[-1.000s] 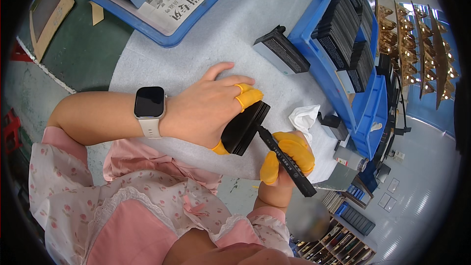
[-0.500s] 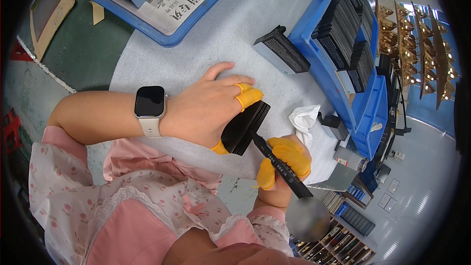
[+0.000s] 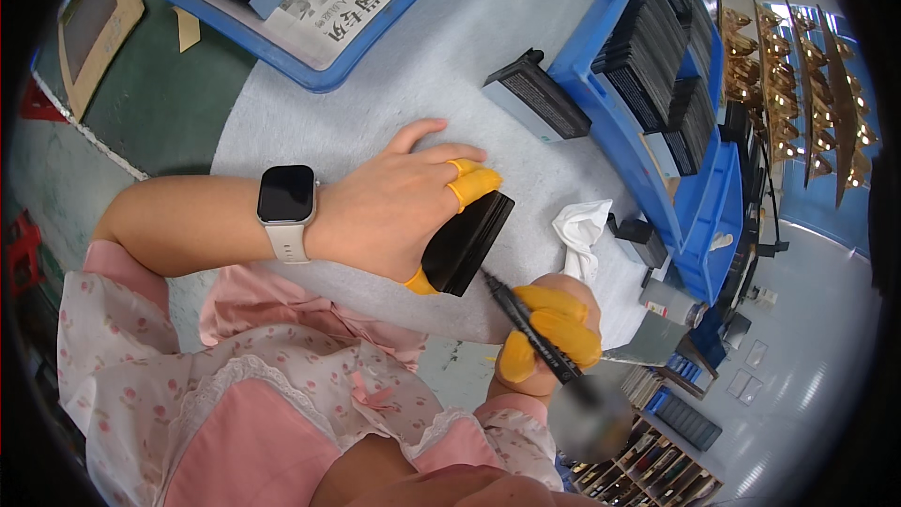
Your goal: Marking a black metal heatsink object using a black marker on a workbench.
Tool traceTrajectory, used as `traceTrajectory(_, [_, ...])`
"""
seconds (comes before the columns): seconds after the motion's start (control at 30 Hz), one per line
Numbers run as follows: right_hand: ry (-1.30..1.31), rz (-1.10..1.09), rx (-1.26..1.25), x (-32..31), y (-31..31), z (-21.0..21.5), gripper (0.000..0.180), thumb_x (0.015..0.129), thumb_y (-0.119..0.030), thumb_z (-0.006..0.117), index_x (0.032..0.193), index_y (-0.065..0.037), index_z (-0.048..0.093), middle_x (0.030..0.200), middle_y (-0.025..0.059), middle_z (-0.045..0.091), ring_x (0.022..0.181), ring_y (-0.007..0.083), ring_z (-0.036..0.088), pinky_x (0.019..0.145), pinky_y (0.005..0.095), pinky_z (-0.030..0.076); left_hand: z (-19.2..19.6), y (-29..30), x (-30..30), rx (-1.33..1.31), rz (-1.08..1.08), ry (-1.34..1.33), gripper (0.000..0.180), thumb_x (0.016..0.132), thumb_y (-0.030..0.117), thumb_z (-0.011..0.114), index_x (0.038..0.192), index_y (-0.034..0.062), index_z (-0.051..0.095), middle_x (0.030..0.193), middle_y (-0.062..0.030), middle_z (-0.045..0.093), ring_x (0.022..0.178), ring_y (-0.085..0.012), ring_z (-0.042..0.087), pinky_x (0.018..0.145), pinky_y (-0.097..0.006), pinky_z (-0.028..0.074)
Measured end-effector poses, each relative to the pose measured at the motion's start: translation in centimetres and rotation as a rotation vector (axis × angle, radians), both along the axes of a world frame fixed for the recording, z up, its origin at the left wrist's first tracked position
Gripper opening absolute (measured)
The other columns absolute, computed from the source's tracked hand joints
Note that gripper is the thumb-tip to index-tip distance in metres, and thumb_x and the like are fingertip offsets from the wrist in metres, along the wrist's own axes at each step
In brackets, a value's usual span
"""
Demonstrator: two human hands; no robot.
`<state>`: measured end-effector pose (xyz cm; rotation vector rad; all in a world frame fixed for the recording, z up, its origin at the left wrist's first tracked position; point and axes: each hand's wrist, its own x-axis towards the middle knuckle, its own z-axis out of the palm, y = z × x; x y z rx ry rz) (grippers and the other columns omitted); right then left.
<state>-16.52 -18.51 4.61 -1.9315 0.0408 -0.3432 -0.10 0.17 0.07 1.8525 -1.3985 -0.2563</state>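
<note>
Black stack (image 3: 467, 242), seemingly several thin pieces pressed together, sits in the left hand (image 3: 394, 207) just above or against the pale table cover (image 3: 347, 103); which of the two, I cannot tell. That hand is closed on it at its two ends, the thumb at the near end and one finger at the far end, both in yellow finger covers (image 3: 476, 185), while other fingers stretch out loosely. The right hand (image 3: 556, 330) is closed around a black marker (image 3: 508, 299), whose tip lies at or just beside the stack's edge (contact is too fine to make out). I would expect the stack to be stiff and fairly light, with smooth faces that could slide over one another if the squeeze slackened. Its dark surface looks liable to show smudges, so the ends are the better hold, leaving the long layered edge free. Beyond the hands lie a crumpled white cloth (image 3: 580, 230), a black-and-pale block (image 3: 539, 99) and a blue bin (image 3: 648, 186).
</note>
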Motion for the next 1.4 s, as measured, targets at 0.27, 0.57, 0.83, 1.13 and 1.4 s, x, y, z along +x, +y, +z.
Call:
traceTrajectory(0.27, [-0.266, 0.238, -0.002, 4.9, -0.3, -3.5, 0.072, 0.063, -0.007, 0.083, 0.126, -0.007, 0.047, 0.129, 0.0274, 0.053, 0.119, 0.0343, 0.055, 0.099, 0.0437, 0.043, -0.3, 0.4, 0.1, 0.003, 0.011, 0.026, 0.057, 0.067, 0.024, 0.071, 0.115, -0.0012, 0.055, 0.114, -0.0152, 0.058, 0.124, -0.0291, 0.046, 0.108, -0.05, 0.021])
traceTrajectory(0.57, [-0.168, 0.308, 0.03, 6.3, 1.6, -5.2, 0.1, 0.055, -0.016, 0.092, 0.135, -0.01, 0.031, 0.137, 0.0217, 0.042, 0.127, 0.0355, 0.045, 0.105, 0.0456, 0.036, 0.5, 0.5, 0.5, 0.028, 0.002, 0.134, 0.071, 0.065, 0.034, 0.075, 0.122, -0.0004, 0.05, 0.12, -0.0185, 0.056, 0.122, -0.0302, 0.048, 0.108, -0.051, 0.022])
traceTrajectory(0.83, [-0.252, 0.325, 0.012, 6.5, 1.6, -5.4, 0.098, 0.057, -0.014, 0.09, 0.132, -0.011, 0.028, 0.136, 0.0223, 0.042, 0.123, 0.0328, 0.048, 0.103, 0.0432, 0.038, 0.2, 0.5, 0.6, 0.1, -0.026, 0.084, 0.093, 0.057, 0.037, 0.082, 0.133, 0.0026, 0.041, 0.134, -0.0195, 0.046, 0.13, -0.0283, 0.04, 0.11, -0.049, 0.017])
traceTrajectory(1.13, [-0.314, 0.156, 0.206, 5.3, -0.4, -3.5, 0.083, 0.067, -0.026, 0.083, 0.132, -0.003, 0.037, 0.133, 0.0203, 0.048, 0.122, 0.0315, 0.05, 0.104, 0.0427, 0.038, 0.7, 0.5, 0.9, 0.089, -0.023, 0.099, 0.089, 0.06, 0.042, 0.081, 0.127, -0.0038, 0.045, 0.126, -0.0209, 0.052, 0.13, -0.031, 0.041, 0.109, -0.05, 0.021])
traceTrajectory(1.4, [-0.046, 0.336, 1.894, 4.4, -1.6, 1.7, 0.066, 0.093, -0.053, 0.033, 0.113, 0.006, 0.059, 0.113, 0.03, 0.058, 0.097, 0.0393, 0.061, 0.09, 0.0466, 0.049, 1.0, 0.7, 1.0, 0.143, -0.025, 0.137, 0.108, 0.045, 0.045, 0.089, 0.131, 0.0015, 0.039, 0.134, -0.0205, 0.045, 0.129, -0.0323, 0.041, 0.111, -0.049, 0.017])
